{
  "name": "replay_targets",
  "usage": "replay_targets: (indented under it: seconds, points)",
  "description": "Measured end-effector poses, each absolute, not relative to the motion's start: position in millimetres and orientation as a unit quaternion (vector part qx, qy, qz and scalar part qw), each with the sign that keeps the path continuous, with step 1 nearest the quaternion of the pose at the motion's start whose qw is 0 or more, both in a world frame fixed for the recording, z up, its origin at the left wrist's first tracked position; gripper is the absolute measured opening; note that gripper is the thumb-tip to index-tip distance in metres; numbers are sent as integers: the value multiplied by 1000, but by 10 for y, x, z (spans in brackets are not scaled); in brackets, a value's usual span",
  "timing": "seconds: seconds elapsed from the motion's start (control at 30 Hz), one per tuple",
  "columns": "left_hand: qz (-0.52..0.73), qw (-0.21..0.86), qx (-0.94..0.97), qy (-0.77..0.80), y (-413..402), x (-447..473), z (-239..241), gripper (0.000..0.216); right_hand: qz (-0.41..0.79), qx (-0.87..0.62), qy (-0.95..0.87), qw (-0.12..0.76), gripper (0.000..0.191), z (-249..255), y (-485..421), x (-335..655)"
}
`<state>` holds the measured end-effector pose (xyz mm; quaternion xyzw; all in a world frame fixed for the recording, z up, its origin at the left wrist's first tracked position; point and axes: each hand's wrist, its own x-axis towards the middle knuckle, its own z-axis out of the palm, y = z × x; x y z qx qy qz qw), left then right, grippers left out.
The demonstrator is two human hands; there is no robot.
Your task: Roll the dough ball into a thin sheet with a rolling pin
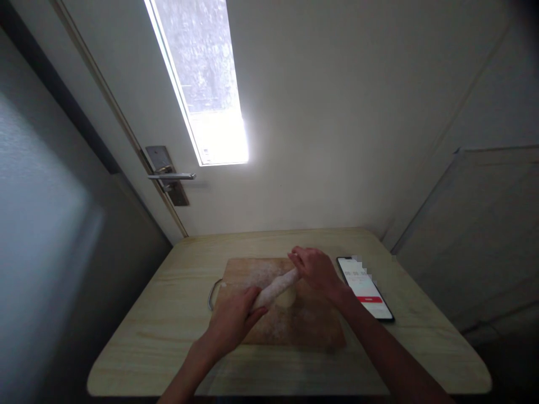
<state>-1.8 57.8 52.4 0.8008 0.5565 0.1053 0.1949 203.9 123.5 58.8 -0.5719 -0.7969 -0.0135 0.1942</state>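
A floured rolling pin (275,287) lies slantwise across a wooden cutting board (314,328) on a light wooden table (160,331). My left hand (233,320) is closed over the pin's near left end. My right hand (315,269) grips its far right end. Under the pin's middle sits a small pale piece of dough (286,297), partly covered by the pin. White flour dusts the board around it.
A phone (365,288) with a lit screen lies on the table just right of the board. A metal handle (211,294) sticks out at the board's left edge. Behind the table stands a white door with a lever handle (170,177) and a narrow glass pane.
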Motion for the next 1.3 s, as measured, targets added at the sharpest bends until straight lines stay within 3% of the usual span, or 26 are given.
replay_targets:
  seconds: [0.1,0.4,0.83,1.3]
  points:
    - [98,201,805,550,579,-36,499,27,-28,-610,-781,136,39,573,1264,2020]
    - [68,198,814,542,599,-33,452,28,-33,-628,-773,81,29,552,1273,2017]
    - [28,184,828,529,633,-45,417,28,-25,-646,-757,98,34,381,1196,2067]
    - [-2,228,814,533,721,-68,345,29,-39,-645,-762,52,38,256,1204,2081]
